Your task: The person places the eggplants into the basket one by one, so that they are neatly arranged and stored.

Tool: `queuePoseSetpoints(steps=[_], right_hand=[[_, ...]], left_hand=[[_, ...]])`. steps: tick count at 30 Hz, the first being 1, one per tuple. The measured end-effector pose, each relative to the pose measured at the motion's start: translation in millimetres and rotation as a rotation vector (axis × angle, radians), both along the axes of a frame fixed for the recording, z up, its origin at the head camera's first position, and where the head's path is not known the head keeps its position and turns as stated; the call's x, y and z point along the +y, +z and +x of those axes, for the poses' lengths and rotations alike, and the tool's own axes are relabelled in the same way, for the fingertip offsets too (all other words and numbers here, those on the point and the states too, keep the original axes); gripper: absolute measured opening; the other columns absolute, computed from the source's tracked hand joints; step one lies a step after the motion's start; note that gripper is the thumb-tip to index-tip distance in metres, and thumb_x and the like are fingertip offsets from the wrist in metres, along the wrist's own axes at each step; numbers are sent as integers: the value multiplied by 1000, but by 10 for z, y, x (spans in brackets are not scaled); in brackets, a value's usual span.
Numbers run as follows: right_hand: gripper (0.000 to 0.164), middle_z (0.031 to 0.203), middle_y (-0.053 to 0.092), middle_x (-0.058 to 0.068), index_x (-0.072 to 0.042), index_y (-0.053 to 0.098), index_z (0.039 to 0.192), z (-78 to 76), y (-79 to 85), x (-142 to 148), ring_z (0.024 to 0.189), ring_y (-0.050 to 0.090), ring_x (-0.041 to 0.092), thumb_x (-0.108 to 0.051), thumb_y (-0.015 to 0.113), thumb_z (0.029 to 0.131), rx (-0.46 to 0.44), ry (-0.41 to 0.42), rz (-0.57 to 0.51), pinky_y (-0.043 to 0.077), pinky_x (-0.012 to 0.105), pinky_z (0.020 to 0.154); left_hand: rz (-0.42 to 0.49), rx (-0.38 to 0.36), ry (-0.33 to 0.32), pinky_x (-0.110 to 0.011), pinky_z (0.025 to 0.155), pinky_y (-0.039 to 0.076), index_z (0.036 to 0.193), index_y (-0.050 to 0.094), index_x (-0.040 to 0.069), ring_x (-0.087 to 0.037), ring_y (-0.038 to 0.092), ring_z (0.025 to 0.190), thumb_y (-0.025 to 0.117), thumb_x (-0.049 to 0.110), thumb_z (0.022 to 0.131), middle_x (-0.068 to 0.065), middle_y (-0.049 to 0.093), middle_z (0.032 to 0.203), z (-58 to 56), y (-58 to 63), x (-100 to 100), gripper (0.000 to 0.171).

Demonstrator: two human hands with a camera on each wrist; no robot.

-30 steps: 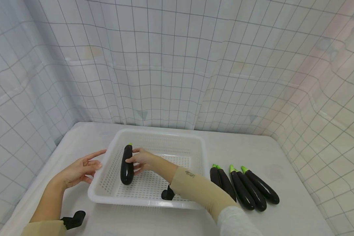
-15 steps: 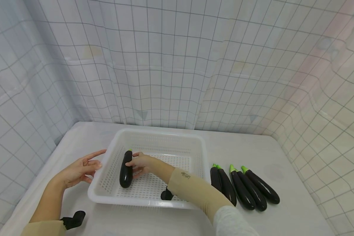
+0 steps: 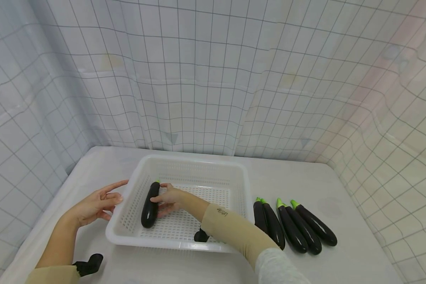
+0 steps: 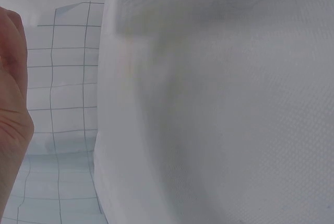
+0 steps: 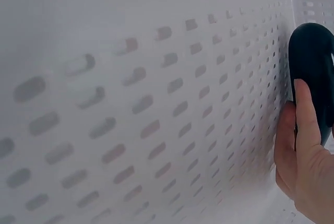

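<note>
In the head view my right hand (image 3: 169, 200) grips a dark, glossy eggplant (image 3: 150, 209) with a green stem, inside the left part of a white perforated plastic basket (image 3: 179, 244). The eggplant leans slightly, its stem end farther from me. The right wrist view shows thumb and fingers around the eggplant (image 5: 311, 59), close beside the basket's slotted wall (image 5: 156, 109). My left hand (image 3: 96, 203) is at the basket's left side, its fingertips right at the rim and the index finger extended. Only part of the left hand (image 4: 11, 88) shows in the left wrist view.
Several more eggplants (image 3: 298, 228) lie side by side on the white-covered table (image 3: 344, 209), right of the basket. A white sheet with a grid pattern (image 3: 198, 79) hangs behind the table and along both sides.
My right hand has brought the eggplant a little toward me and down in the basket, and the eggplant has tilted slightly. The left hand has stayed at the basket's rim.
</note>
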State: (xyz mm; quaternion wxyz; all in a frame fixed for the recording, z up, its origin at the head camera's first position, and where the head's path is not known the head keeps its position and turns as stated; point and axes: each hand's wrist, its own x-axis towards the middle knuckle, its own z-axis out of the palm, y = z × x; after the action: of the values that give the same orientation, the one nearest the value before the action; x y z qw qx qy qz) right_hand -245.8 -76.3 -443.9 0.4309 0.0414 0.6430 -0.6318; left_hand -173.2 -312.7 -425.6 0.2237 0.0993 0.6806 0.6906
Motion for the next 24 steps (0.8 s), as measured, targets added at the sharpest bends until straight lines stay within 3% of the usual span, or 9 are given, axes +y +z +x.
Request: queuePoseSetpoints(steps=[24], right_hand=[[69, 100, 54, 19, -24, 25, 137, 22, -8, -1, 90, 61, 33, 0, 62, 84, 21, 3, -34, 50, 49, 83]], left_hand=[[6, 6, -21, -33, 59, 56, 126, 42, 43, -14, 65, 75, 45, 6, 96, 6, 64, 91, 7, 0, 8, 47]])
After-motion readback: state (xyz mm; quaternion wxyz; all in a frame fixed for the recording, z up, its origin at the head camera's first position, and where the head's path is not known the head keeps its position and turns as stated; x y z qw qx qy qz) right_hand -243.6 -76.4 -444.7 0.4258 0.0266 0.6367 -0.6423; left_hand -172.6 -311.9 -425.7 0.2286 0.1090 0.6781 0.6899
